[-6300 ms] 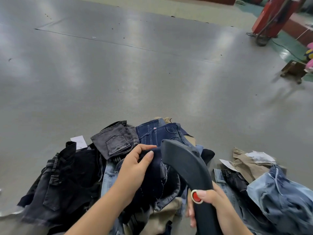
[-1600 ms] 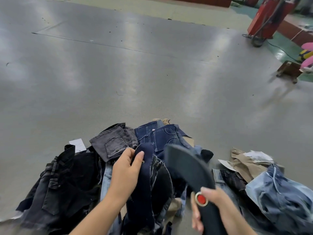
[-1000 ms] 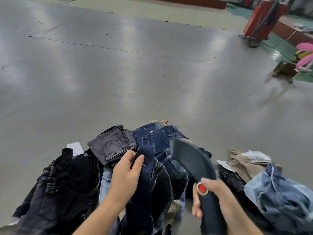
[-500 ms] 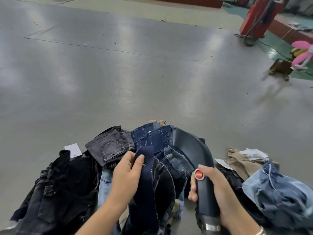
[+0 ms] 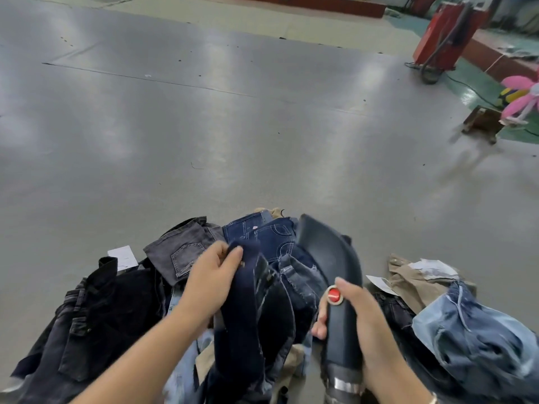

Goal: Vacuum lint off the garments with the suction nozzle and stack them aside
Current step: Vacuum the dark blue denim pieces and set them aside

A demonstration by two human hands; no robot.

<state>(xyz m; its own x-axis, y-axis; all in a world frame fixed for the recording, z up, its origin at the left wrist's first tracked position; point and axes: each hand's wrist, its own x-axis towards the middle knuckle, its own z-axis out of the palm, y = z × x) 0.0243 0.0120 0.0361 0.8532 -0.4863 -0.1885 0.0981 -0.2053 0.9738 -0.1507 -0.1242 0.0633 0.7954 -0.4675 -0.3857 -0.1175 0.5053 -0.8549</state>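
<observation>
**Dark jeans gripped beside the nozzle**

A heap of black, grey and blue denim garments (image 5: 186, 258) lies at the near edge of the broad, glossy grey floor (image 5: 233, 135), which stretches open beyond. The left hand (image 5: 211, 279) curls its fingers round a raised fold of dark navy jeans (image 5: 245, 310). Just right, the right hand (image 5: 361, 322) wraps the curved black suction nozzle (image 5: 329, 258), thumb beside its red button (image 5: 334, 295).

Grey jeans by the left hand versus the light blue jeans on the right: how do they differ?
The grey jeans are dark charcoal, lying fairly flat with a back pocket showing; the light blue jeans are pale, faded and crumpled. Grey sits in the main pile, light blue in the separate right-hand heap. Both are denim.
</observation>
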